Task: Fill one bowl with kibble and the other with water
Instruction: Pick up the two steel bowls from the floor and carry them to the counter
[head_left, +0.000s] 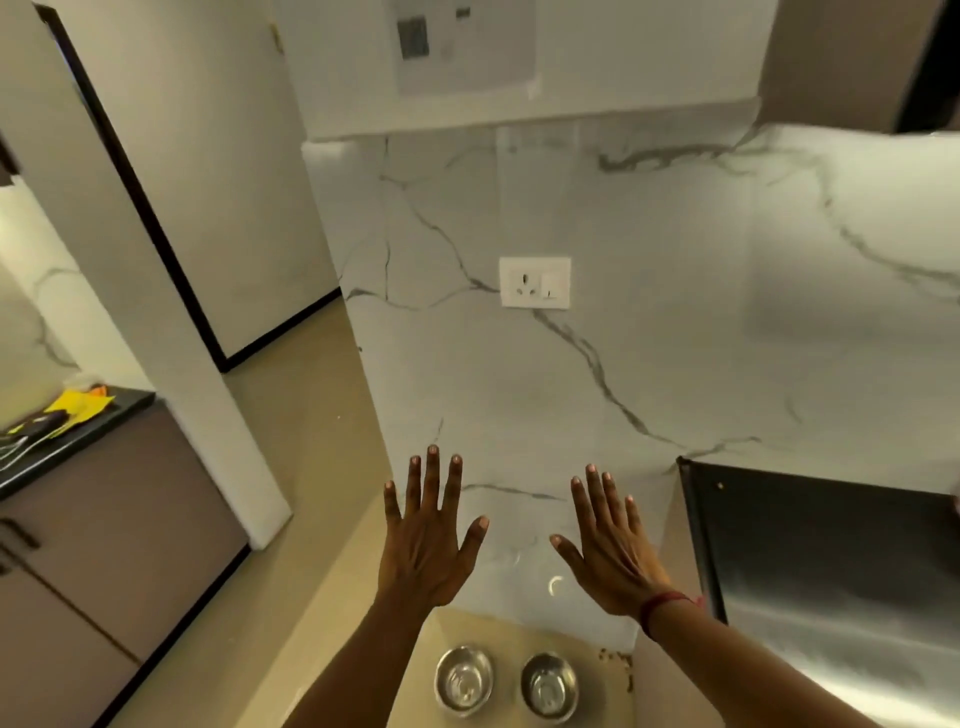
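Left hand: the left hand (423, 540) is held out in front of the marble wall (649, 322), back toward the camera, fingers spread wide, holding nothing.
Right hand: the right hand (615, 545) is raised beside it, also flat with fingers fanned apart and empty; a red thread band (662, 605) circles the wrist.
Hands together: the two hands are apart from each other, at about the same height, above the bowls in the view.
Left bowl: a steel bowl (464, 680) stands on the beige floor (291, 519) at the foot of the marble wall, between the two forearms; its shiny inside shows only reflections.
Right bowl: a second steel bowl (549, 687) stands just beside the first, not touching it, its inside also showing only reflections.
Kibble: a few brown bits (621, 662) lie scattered on the floor near the wall's corner, right of the second bowl.
Wall fitting: a white socket with switch (534, 283) sits on the marble well above the hands.
Right side: a dark-edged steel surface (831, 571) fills the lower right.
Left side: a dark tabletop (119, 402) carries yellow items (78, 402) over brown cabinets (104, 519).
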